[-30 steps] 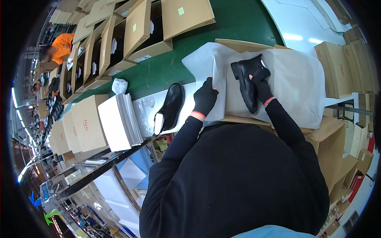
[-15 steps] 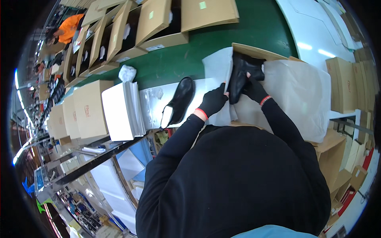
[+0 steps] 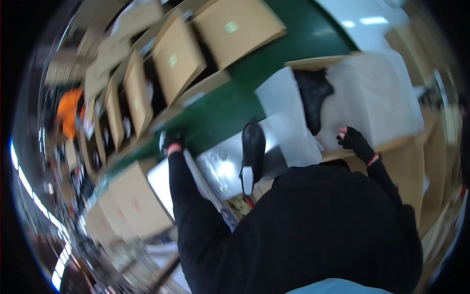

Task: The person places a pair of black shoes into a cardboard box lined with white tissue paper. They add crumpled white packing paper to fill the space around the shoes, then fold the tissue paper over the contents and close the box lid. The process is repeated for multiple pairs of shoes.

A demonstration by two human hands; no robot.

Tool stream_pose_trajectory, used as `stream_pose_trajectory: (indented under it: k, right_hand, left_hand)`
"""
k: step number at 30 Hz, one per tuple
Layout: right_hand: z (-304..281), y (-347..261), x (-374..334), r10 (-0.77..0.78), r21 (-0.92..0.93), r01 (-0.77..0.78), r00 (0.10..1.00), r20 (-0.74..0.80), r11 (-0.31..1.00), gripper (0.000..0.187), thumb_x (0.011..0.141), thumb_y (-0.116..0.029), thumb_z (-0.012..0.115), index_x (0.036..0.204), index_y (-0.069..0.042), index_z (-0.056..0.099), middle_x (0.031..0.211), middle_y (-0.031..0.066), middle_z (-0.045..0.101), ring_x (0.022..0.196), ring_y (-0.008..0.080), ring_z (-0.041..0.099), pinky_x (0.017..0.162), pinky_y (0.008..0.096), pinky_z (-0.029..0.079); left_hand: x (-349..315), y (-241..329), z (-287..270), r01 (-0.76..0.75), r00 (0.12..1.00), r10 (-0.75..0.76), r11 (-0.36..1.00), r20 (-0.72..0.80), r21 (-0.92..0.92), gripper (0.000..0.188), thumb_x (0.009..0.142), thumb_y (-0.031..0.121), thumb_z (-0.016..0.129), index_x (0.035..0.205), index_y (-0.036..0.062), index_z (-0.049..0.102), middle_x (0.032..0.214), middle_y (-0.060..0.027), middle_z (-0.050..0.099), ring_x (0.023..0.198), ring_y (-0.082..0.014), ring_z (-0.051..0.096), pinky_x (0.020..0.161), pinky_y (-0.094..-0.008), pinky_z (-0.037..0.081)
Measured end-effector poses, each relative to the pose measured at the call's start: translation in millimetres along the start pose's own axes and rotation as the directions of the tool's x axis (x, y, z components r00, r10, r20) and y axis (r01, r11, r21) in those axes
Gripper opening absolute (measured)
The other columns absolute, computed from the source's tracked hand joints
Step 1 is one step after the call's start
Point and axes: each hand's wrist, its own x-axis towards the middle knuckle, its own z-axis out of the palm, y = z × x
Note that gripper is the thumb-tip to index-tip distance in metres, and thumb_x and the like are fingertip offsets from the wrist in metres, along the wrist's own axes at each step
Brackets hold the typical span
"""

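Observation:
My left hand (image 3: 173, 141), in a black glove, reaches out to the far left. Motion blurs it, but its fingers close at the crumpled white paper wad (image 3: 163, 142) above the stack of white sheets (image 3: 161, 182). My right hand (image 3: 356, 143), in a black fingerless glove, hovers over the near side of the open shoebox (image 3: 318, 62). Its fingers are loosely bent, with nothing visible in them. Inside the box, one black ankle boot (image 3: 313, 93) lies on white tissue paper (image 3: 374, 93). The other black boot (image 3: 253, 147) lies on the shiny metal plate (image 3: 225, 164), left of the box.
Open shoeboxes (image 3: 178, 59) stand in a row along the far side of the green table (image 3: 249, 73). Closed brown boxes (image 3: 139, 201) are at the left. A person in orange (image 3: 69, 112) is beyond the row. More cartons (image 3: 416, 63) are at the right.
My left hand has left the tissue beside the boot and swung far left to the paper wad. My right hand has let go of the boot and drawn back toward me. The view has turned.

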Motion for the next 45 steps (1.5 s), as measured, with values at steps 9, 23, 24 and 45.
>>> stream_pose_trajectory:
  k: [9, 23, 24, 45]
  right_hand:
    - [54, -32, -13, -0.235, -0.318, 0.238, 0.971, 0.047, 0.918, 0.047, 0.083, -0.032, 0.071, 0.117, -0.003, 0.056, 0.094, 0.0075, 0.064, 0.091, 0.0167, 0.061, 0.082, 0.0308, 0.047]
    - [79, -89, 6, -0.580, -0.381, 0.702, 0.712, 0.395, 0.602, 0.123, 0.058, -0.033, 0.088, 0.147, 0.006, 0.013, 0.120, 0.0269, 0.055, 0.107, 0.0369, 0.058, 0.091, 0.0405, 0.046]
    - [66, -96, -3, -0.462, -0.458, 0.613, 0.788, 0.407, 0.644, 0.122, 0.058, -0.033, 0.088, 0.147, 0.006, 0.013, 0.114, 0.0266, 0.059, 0.100, 0.0392, 0.061, 0.087, 0.0414, 0.048]
    - [-30, -63, 174, -0.499, -0.678, 0.733, 0.567, 0.655, -0.057, 0.080, 0.081, -0.033, 0.068, 0.149, -0.034, 0.026, 0.157, 0.0157, 0.010, 0.144, 0.0369, 0.012, 0.108, 0.0625, 0.021]
  left_hand:
    - [16, -11, 46, 0.167, 0.983, -0.134, 0.934, -0.123, 0.317, 0.034, 0.086, 0.028, 0.056, 0.111, 0.0050, 0.060, 0.109, -0.0206, 0.065, 0.099, -0.0386, 0.063, 0.079, -0.0491, 0.051]
    - [-214, 446, -63, -0.377, 0.890, 0.438, 0.558, -0.124, -0.739, 0.080, 0.069, -0.002, 0.070, 0.140, 0.0024, 0.035, 0.131, -0.0183, 0.044, 0.114, -0.0308, 0.050, 0.094, -0.0380, 0.044]
    - [-221, 463, -73, -0.552, 0.833, 0.495, 0.721, -0.247, -0.419, 0.087, 0.064, 0.000, 0.075, 0.141, 0.0030, 0.034, 0.131, -0.0201, 0.044, 0.113, -0.0342, 0.050, 0.093, -0.0387, 0.044]
    - [-212, 498, 85, -0.710, 0.695, 0.715, 0.670, 0.068, 0.214, 0.025, 0.074, 0.010, 0.059, 0.098, 0.0087, 0.064, 0.110, -0.0142, 0.060, 0.090, -0.0294, 0.060, 0.086, -0.0411, 0.043]
